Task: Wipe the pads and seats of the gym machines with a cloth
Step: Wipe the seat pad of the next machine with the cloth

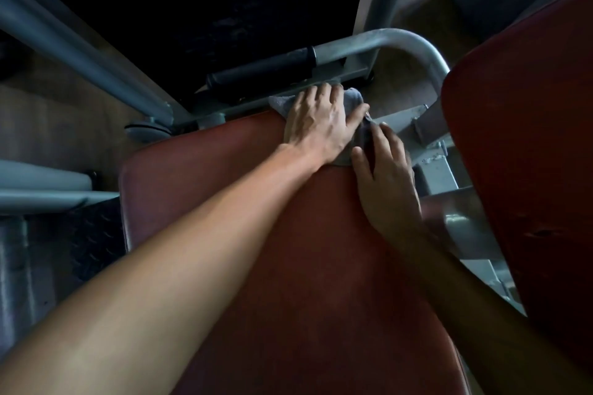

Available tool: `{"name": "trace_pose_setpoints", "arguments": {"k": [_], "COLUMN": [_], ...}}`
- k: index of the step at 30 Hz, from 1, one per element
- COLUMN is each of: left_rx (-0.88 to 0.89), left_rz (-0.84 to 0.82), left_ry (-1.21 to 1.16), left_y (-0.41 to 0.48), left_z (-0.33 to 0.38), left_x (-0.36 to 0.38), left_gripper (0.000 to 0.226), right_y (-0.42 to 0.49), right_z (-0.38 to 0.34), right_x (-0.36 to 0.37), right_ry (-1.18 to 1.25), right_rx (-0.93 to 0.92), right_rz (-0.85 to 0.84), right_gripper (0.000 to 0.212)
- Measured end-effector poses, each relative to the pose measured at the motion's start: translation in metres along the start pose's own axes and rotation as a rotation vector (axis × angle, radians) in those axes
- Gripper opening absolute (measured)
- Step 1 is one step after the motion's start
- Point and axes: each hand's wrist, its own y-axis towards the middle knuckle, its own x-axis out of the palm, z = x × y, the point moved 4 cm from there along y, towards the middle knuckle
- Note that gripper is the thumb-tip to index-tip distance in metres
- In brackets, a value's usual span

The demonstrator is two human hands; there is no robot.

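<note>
A red padded seat (205,183) of a gym machine fills the middle of the view. At its far right corner lies a grey cloth (353,99). My left hand (321,125) lies flat on the cloth with straight fingers, pressing it onto the seat's far edge. Just to the right, my right hand (385,176) rests on the seat's right edge, its fingertips touching the cloth's near corner. A second red pad (519,170) stands at the right.
A grey metal frame tube (385,42) with a black rubber grip (263,69) curves behind the seat. More grey bars (73,42) run at the left above a dark floor. Steel brackets (449,189) sit between the two pads.
</note>
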Motion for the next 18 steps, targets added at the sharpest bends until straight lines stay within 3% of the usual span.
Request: {"name": "trace_pose_setpoints", "arguments": {"k": [5,18], "left_rx": [0.012,0.02], "left_rz": [-0.14,-0.164], "left_ry": [0.026,-0.018], "left_y": [-0.016,-0.079], "left_z": [-0.047,-0.157], "left_x": [-0.01,-0.03], "left_gripper": [0.076,0.082], "right_y": [-0.022,-0.083], "right_z": [-0.02,-0.099], "right_x": [0.016,0.097], "right_ry": [-0.162,-0.217], "right_rx": [-0.014,-0.064], "right_rz": [-0.027,-0.007], "right_gripper": [0.056,0.055]}}
